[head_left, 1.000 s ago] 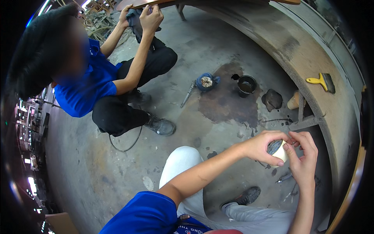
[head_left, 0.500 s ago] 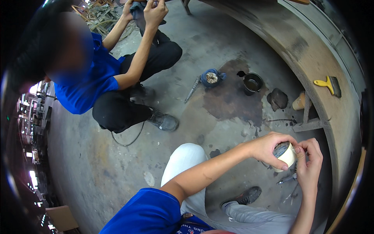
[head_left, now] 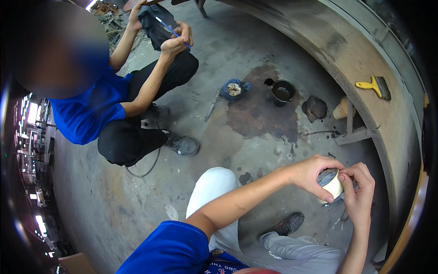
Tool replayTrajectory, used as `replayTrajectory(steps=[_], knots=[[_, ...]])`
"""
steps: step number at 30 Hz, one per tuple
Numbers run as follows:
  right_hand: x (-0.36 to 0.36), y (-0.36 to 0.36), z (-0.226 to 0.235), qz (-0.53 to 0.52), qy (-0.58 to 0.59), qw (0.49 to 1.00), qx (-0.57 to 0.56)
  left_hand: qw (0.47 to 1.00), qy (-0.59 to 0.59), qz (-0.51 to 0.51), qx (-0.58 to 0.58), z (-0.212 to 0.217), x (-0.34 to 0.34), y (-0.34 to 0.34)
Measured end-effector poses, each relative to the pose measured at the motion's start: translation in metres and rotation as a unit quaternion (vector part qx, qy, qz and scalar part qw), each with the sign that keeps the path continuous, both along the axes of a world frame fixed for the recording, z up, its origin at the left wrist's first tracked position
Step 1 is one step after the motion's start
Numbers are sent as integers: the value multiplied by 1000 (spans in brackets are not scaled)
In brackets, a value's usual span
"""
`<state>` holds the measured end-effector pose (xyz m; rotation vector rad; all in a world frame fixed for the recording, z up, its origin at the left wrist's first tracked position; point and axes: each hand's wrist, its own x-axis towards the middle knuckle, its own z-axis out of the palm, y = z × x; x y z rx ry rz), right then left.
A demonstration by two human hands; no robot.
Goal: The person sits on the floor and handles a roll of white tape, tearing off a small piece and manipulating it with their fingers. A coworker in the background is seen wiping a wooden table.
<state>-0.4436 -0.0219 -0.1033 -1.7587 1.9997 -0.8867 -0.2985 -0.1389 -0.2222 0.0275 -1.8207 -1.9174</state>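
Toward the lower right of the frame, above the floor (head_left: 141, 201), you are holding a roll of tape (head_left: 334, 188). Its open, ringed end is facing toward the upper left and the camera, and its axis is slanting down from there toward the lower right. Your left hand (head_left: 305, 175) is clamping around it from the left, the thumb lying along the near side and the fingers curling over the top and far side. Your right hand (head_left: 359, 189) is touching the roll's right edge with bent fingers, the thumb and forefinger sitting close to each other; whether they are pinching a strip, the picture is not letting you tell. The roll's outer wall is showing smooth and pale cream, while the inner core is looking grey and marked. Near the frame's right edge, a brush with a yellow handle (head_left: 376, 86) is lying on the curved tabletop (head_left: 388, 132). At upper left, a co-worker's hand (head_left: 175, 42) is holding a thin blue stick (head_left: 166, 26) beside a dark cloth (head_left: 150, 26).
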Motion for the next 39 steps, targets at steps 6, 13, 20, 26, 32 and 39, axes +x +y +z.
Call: replayTrajectory(steps=[6,13,20,26,32,39], knots=[[4,-1,9,-8,20,1000,10,999,17,13,-42,5,2,-2],[-3,-8,-3,-9,-32,999,-27,987,21,-64,143,1,13,-8],[18,-21,11,-75,-63,994,47,976,1,-95,195,3,27,-15],[17,-21,15,-112,-97,987,68,967,3,-107,231,5,27,-11],[14,-20,10,-105,-76,991,45,976,12,-95,197,13,29,-8],[17,-24,7,-119,-104,987,41,983,3,-78,166,17,36,-12]])
